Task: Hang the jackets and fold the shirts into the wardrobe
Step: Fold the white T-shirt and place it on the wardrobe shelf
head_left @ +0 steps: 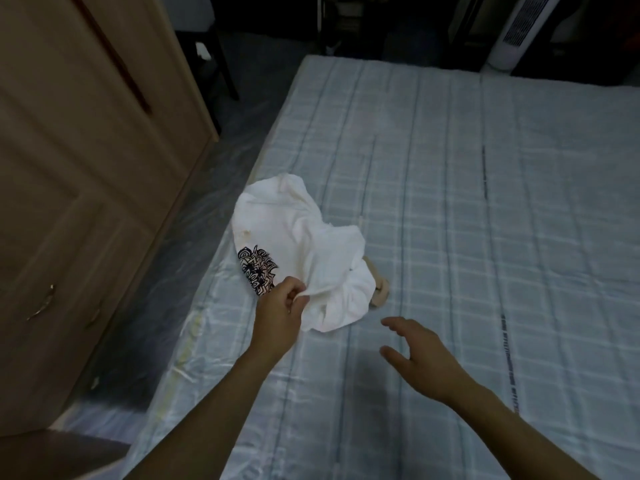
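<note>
1. One wooden wardrobe [86, 161] stands at the left, doors closed, across a strip of floor from the bed.
2. One bed [485, 202], checked and plastic-wrapped, fills the right.
3. One crumpled white shirt [304, 244] with a black print lies near the bed's left edge; something beige, partly hidden, peeks out at its right.
4. Left hand [280, 313]: its fingers [298, 292] pinch the shirt's near hem.
5. Right hand [422, 355]: fingers spread, holding nothing, above the bed just right of the shirt.

Two bare forearms, no sleeves; left grip [281, 308]; right grip [420, 358].
</note>
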A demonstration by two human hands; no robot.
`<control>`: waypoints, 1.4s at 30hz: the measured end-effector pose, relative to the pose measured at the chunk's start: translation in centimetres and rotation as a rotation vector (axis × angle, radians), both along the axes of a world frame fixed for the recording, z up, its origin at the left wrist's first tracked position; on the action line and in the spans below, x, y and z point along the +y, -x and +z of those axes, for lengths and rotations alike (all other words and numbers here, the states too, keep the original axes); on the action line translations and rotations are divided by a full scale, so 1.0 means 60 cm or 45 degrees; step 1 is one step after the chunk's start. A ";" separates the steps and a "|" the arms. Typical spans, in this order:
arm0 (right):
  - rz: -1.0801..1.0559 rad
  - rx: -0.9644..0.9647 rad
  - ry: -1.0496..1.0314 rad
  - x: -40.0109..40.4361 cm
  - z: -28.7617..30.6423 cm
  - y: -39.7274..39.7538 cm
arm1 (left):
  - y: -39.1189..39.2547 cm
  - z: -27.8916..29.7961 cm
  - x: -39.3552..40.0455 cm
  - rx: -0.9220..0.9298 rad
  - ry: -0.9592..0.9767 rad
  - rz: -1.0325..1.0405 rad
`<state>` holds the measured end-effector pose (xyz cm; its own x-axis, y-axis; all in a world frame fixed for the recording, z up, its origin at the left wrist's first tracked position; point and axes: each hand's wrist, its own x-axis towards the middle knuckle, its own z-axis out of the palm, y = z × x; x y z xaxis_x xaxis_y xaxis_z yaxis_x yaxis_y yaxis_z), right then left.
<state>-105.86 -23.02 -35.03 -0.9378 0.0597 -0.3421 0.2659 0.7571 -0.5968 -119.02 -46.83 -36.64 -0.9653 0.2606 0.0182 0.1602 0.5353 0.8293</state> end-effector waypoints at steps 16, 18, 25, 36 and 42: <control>0.013 0.607 0.139 -0.125 0.163 -0.041 | -0.166 0.357 -0.019 0.317 -0.081 -0.297; -0.030 0.656 0.146 -0.140 0.169 -0.048 | -0.183 0.386 -0.024 0.339 -0.114 -0.325; -0.210 0.783 0.136 -0.115 0.205 -0.078 | -0.209 0.462 -0.054 0.366 -0.230 -0.255; -0.465 1.100 0.159 -0.023 0.371 -0.121 | -0.230 0.506 -0.072 0.411 -0.080 -0.212; -0.569 1.036 0.161 -0.024 0.365 -0.134 | -0.260 0.522 -0.017 0.151 -0.327 -0.190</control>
<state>-97.80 -24.47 -13.12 -0.7907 0.4794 0.3807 -0.0189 0.6024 -0.7979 -103.39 -47.85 -5.31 -0.9039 0.3714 0.2121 0.3249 0.2740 0.9052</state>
